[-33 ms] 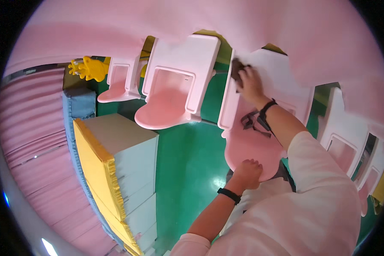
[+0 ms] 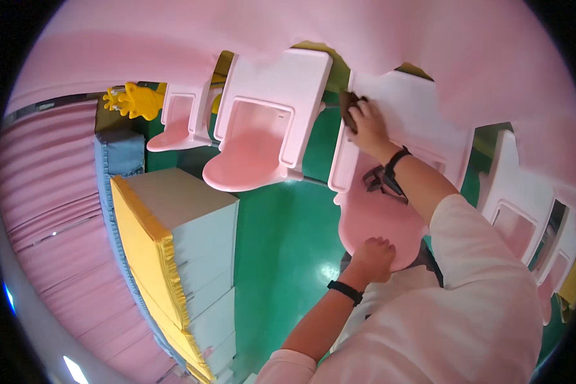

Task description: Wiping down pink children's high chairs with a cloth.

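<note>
A pink high chair (image 2: pixel 379 224) stands in front of me, its pale pink tray (image 2: pixel 406 105) on the far side. My right hand (image 2: pixel 369 128) is closed on a dark brown cloth (image 2: pixel 349 110), pressing it against the left edge of that tray. Below my right wrist, black straps (image 2: pixel 376 181) lie on the seat. My left hand (image 2: pixel 372 259) has its fingers curled over the near rim of the chair's backrest. Both wrists wear black bands.
Another pink high chair (image 2: pixel 249 163) stands to the left, a smaller-looking one (image 2: pixel 179 128) beyond it. More trayed chairs (image 2: pixel 515 221) stand at right. A box-shaped unit (image 2: pixel 201 224) with a yellow cover (image 2: pixel 141 237) is at left. Pink cloth (image 2: pixel 237 29) spans the far side.
My right hand and the cloth have shifted slightly toward me and to the left along the tray's edge. My left hand stays on the backrest.
</note>
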Demonstrator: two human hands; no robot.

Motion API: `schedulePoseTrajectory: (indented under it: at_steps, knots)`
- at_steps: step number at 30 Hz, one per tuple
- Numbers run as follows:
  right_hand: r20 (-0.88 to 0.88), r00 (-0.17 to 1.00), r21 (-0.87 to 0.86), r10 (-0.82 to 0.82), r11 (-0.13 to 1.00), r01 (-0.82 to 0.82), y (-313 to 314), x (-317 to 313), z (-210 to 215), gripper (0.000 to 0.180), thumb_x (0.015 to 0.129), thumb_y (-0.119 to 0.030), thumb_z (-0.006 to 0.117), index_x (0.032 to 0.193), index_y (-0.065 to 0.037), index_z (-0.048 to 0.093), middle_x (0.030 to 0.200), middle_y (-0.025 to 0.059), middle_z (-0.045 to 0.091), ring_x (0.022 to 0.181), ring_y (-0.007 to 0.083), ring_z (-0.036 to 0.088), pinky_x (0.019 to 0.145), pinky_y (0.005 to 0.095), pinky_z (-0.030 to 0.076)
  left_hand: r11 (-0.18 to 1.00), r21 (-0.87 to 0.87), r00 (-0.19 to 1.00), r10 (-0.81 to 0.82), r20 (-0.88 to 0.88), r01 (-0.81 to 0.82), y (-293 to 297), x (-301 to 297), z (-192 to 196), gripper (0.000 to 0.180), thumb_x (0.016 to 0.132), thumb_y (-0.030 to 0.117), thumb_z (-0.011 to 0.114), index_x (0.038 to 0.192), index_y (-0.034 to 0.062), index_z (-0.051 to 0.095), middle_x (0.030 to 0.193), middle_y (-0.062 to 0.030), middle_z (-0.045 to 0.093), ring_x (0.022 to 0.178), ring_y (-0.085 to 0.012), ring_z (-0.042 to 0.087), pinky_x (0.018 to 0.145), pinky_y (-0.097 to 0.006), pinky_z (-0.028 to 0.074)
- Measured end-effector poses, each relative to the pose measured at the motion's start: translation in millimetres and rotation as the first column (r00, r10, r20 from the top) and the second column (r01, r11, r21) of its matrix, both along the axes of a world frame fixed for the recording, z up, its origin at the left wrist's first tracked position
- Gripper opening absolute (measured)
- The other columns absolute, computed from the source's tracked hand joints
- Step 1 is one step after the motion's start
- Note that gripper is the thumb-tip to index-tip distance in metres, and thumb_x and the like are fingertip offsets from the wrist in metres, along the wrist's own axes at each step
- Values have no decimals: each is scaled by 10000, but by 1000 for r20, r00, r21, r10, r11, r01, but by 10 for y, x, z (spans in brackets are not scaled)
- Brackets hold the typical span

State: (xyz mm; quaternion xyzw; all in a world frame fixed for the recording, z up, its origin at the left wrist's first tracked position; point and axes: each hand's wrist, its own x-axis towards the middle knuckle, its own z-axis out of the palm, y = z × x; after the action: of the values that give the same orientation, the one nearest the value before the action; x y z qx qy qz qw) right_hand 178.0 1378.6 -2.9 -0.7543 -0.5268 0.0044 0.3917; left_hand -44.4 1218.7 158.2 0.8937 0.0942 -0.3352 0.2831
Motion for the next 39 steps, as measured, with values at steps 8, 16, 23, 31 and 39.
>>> schedulePoseTrajectory:
  at_steps: [8,16,23,31,39]
  knots:
    - [-63,982,-123,177,975,-184,-196,-416,43,421,743,-142,773,1112,-48,592,1170,207,557,1123,438,559,970,549,501,999,-31,993,-48,-110,44,24,67,37,404,739,218,718,1091,19,714,1132,-160,732,1097,-305,697,948,-404,554]
    - [-254,826,-217,503,803,-555,-670,-1177,238,256,789,-98,736,1028,-48,660,1073,185,610,1020,403,624,878,513,531,998,31,994,-50,-99,53,33,55,58,359,740,236,715,1051,65,768,1061,-145,762,1025,-329,732,894,-434,575]
    - [-999,-19,33,27,841,-541,-839,-694,1039,402,937,-232,659,1262,5,664,1089,95,727,916,209,715,747,418,612,986,169,998,-2,65,-9,-113,-81,22,283,715,254,731,952,105,775,1006,-133,770,960,-330,744,860,-457,577]
    - [-782,-624,44,11,998,-37,-2056,-8,1121,425,996,-251,633,1355,-24,613,1302,144,691,1219,325,664,1077,526,535,985,170,951,-33,309,-21,-127,-308,88,364,777,191,729,1121,74,731,1192,-145,715,1180,-325,657,939,-477,528]
    - [-912,-396,102,103,994,24,-2342,-280,1609,548,909,-201,672,1420,-42,556,1312,134,666,1167,313,688,1009,489,592,585,-159,467,758,455,-795,676,-2027,316,521,876,135,683,1393,86,650,1351,-190,679,1210,-406,655,1041,-475,539]
